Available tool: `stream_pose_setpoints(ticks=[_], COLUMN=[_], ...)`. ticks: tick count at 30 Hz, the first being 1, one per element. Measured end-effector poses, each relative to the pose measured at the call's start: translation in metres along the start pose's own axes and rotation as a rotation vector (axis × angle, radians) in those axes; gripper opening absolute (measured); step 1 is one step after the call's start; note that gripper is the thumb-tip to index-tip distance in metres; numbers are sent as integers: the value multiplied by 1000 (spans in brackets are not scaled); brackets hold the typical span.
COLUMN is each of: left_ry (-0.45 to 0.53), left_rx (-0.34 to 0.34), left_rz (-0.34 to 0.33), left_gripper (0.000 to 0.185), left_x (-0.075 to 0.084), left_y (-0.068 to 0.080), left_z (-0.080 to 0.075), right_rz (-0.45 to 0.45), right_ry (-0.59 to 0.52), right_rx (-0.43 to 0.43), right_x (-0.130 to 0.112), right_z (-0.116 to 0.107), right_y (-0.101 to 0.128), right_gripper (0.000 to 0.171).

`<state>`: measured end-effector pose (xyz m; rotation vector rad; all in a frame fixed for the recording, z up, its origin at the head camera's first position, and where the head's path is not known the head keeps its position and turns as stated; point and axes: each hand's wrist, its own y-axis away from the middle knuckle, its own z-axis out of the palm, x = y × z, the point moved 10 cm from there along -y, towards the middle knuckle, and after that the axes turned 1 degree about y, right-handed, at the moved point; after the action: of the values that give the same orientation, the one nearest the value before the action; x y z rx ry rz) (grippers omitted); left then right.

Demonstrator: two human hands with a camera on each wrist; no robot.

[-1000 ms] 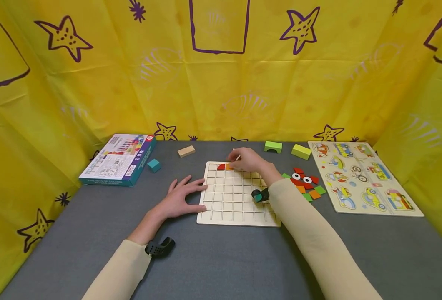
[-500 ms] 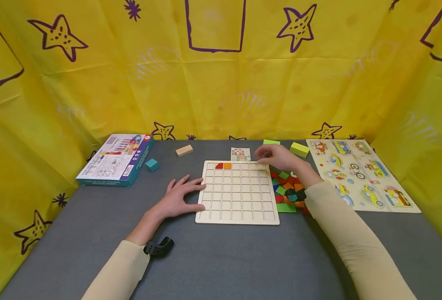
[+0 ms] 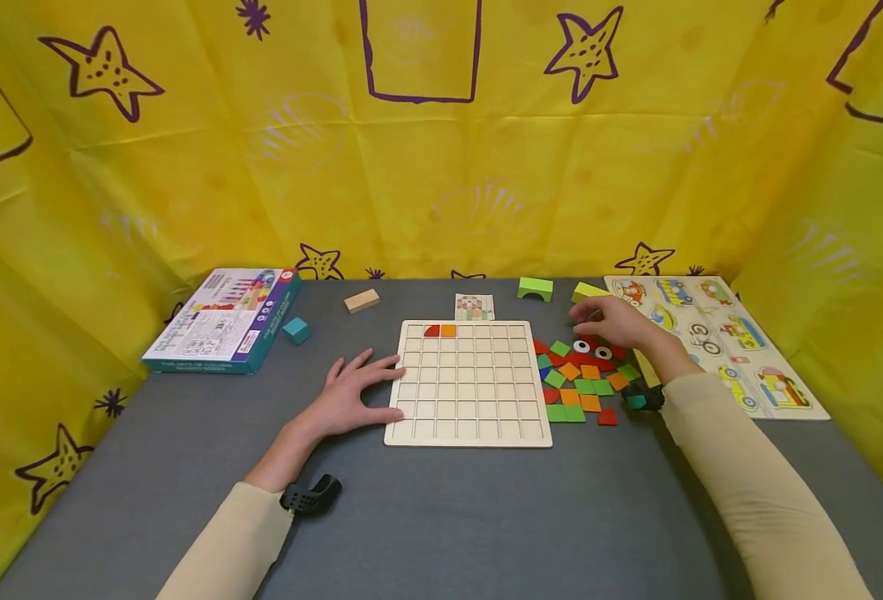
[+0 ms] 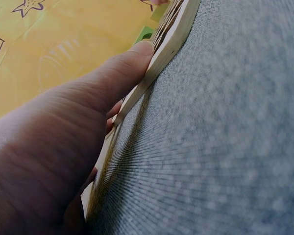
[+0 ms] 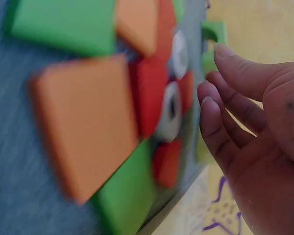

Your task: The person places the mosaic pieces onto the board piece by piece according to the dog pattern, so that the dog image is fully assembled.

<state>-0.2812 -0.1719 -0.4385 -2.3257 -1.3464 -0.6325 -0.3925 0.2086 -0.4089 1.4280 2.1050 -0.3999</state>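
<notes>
On the grey table (image 3: 449, 517), right hand (image 3: 612, 321) has left the grid board (image 3: 468, 383) w/ fingers loose, holding nothing, now over the tile pile (image 3: 580, 379); left hand (image 3: 347, 398) flat against board edge

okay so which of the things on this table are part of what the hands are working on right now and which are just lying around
In hand:
grid board, held steady by the left hand
two placed tiles
loose tiles, under the right hand
pattern card

Lying about:
game box
teal cube
wooden block
green blocks
vehicle puzzle
</notes>
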Motion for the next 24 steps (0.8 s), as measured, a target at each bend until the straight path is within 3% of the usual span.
stream_pose_setpoints(ticks=[8,15,24], left_ry=[-1,-2,-1], left_rx=[-6,-4,-3], left_rz=[-3,-9,0], left_gripper=[71,73,71], left_x=[-1,-2,-2], left_y=[-1,-2,-1], left_z=[0,-1,0], right_rz=[11,16,-62], right_ry=[43,65,29], right_rx=[-49,-64,-22], right_x=[16,13,-8], right_z=[3,2,-2], right_y=[0,0,-7], right_gripper=[29,20,18])
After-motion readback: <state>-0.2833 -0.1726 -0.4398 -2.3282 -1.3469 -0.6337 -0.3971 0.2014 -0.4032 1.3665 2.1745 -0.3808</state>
